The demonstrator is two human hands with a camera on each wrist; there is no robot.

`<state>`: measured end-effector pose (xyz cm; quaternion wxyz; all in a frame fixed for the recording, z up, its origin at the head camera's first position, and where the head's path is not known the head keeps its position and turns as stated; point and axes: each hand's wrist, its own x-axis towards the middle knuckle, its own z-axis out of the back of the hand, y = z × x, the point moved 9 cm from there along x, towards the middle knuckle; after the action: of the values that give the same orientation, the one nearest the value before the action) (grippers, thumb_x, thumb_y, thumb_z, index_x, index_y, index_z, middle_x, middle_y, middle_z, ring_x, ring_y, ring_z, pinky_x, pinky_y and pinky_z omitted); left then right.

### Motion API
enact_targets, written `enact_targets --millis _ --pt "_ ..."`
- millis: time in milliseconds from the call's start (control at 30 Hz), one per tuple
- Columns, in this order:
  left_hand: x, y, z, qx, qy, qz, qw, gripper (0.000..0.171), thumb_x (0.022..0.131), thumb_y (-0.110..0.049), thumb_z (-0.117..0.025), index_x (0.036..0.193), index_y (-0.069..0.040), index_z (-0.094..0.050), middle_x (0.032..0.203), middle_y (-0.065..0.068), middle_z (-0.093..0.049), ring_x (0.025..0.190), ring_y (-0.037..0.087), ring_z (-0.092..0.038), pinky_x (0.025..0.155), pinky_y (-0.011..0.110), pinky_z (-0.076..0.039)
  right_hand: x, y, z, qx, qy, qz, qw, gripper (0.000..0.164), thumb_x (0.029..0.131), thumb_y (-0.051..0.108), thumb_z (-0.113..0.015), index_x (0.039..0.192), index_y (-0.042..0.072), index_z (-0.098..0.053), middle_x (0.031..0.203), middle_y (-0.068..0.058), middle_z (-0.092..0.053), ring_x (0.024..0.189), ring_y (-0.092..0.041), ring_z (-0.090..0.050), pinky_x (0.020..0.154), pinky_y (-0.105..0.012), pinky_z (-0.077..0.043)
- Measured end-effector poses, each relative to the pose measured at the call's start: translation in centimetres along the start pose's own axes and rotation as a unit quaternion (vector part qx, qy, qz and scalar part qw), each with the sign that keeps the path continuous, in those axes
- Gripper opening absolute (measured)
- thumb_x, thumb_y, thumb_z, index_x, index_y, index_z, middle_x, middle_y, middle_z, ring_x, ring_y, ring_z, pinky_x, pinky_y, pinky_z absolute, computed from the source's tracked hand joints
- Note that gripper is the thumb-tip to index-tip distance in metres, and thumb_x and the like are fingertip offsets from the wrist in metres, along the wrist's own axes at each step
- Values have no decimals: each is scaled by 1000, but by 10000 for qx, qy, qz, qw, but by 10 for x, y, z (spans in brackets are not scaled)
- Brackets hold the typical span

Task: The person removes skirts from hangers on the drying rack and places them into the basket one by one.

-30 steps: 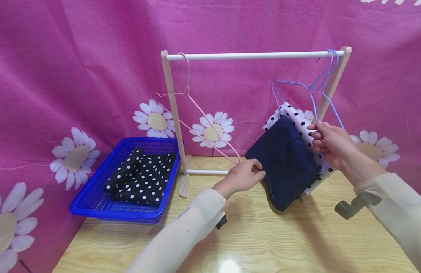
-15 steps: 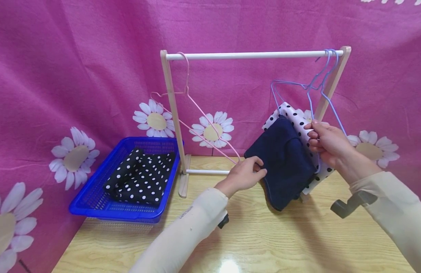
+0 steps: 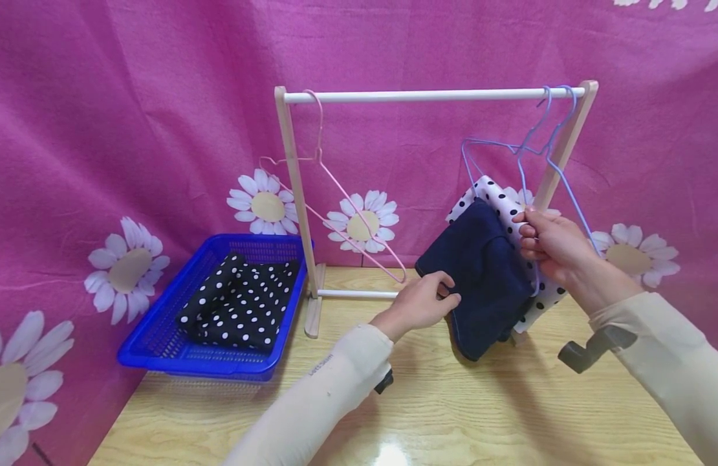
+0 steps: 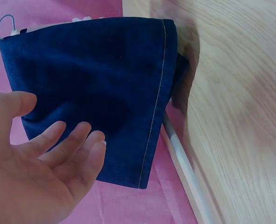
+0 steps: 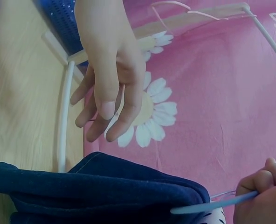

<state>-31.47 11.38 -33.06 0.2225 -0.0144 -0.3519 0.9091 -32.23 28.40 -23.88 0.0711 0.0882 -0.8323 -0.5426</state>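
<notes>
My right hand (image 3: 554,249) pinches the side wire of the front blue hanger (image 3: 522,178), whose end pokes out beside the cloth in the right wrist view. Draped over that hanger is a navy cloth (image 3: 481,278) with a stitched hem. Behind it, a white cloth with black dots (image 3: 548,303) hangs from a second blue hanger (image 3: 568,184). My left hand (image 3: 423,301) hovers by the navy cloth's left edge, fingers loosely bent and holding nothing, as the left wrist view (image 4: 49,158) also has it.
Both blue hangers hook over the right end of the white rail (image 3: 417,96). A bare pink hanger (image 3: 359,208) hangs at the rail's left end, its lower corner close to my left hand. On the left stands a blue basket (image 3: 138,336) with a black white-dotted cloth (image 3: 242,304) inside.
The front blue hanger's hook has slid left along the rail, away from the rear one, and the navy cloth and my right hand went with it. My left hand has shifted slightly right.
</notes>
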Motion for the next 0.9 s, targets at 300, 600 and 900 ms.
enact_targets --millis 300,600,900 --pt "-2 -4 -3 46 65 -33 10000 33 98 -36 -62 125 -17 -64 113 1 -73 101 15 -67 81 23 -50 2 -4 -7 -117 18 -143 9998 42 111 22 -31 84 9 -61 60 6 -34 55 -5 -16 54 -22 -4" --pt "-6 -6 -7 248 24 -8 9997 35 96 -40 -64 125 -20 -63 115 -2 -73 105 17 -63 84 25 -50 2 -7 -11 -68 83 -157 9998 42 111 23 -31 85 10 -61 61 7 -38 56 -5 -15 55 -23 -3" --pt "-7 -4 -10 184 82 -105 9997 36 96 -39 -63 127 -19 -63 118 1 -73 103 13 -68 84 24 -52 2 -8 -14 -197 -127 -165 9996 42 110 26 -35 84 10 -63 60 6 -43 54 -7 -21 50 -21 -11"
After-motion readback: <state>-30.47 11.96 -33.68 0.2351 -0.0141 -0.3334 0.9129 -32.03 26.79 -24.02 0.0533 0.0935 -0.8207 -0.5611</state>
